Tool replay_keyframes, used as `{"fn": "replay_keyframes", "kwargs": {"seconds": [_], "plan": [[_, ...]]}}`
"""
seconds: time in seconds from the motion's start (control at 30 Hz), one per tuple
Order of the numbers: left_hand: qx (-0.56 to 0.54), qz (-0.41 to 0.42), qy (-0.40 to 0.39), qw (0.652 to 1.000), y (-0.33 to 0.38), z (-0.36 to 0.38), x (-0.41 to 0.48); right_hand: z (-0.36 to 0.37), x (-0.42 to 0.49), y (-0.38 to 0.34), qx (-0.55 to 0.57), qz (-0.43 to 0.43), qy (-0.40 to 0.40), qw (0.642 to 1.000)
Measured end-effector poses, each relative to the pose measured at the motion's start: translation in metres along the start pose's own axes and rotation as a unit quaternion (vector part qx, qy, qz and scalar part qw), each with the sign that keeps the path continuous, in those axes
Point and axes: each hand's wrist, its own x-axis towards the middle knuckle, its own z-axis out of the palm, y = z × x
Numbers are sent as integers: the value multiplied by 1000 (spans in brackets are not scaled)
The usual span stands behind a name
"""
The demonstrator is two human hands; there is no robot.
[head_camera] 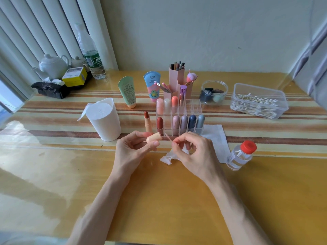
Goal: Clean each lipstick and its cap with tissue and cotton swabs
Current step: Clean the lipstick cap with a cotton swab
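while left hand (pixel 131 147) grips the cap (pixel 154 138) by the rack (pixel 178 119), right hand (pixel 192 150) pinches a swab (pixel 168 137), probably going inside next

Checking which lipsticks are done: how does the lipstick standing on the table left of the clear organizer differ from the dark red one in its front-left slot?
The table lipstick is uncapped, brown-red bullet showing above a peach tube; the dark red lipstick is capped. The table lipstick stands free; the dark red lipstick sits inside the organizer. Both stand upright.
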Motion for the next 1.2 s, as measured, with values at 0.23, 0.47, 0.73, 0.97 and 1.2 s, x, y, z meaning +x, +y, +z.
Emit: {"fn": "replay_keyframes", "kwargs": {"seconds": [0.23, 0.47, 0.73, 0.97, 1.2], "plan": [[6, 12, 7, 1000, 7, 4, -4, -8, -2, 8, -175, 151, 76, 970], [42, 32, -28, 998, 9, 9, -4, -6, -5, 11, -385, 177, 91, 901], [30, 29, -33, 999, 3, 6, -2, -7, -4, 5, -395, 206, 58, 893], [21, 42, -40, 998, -2, 2, 0, -6, -5, 4, -373, 193, 74, 905], [97, -3, 75, 992, -9, -3, 4, -3, -3, -1, -323, 159, 84, 929]]}}
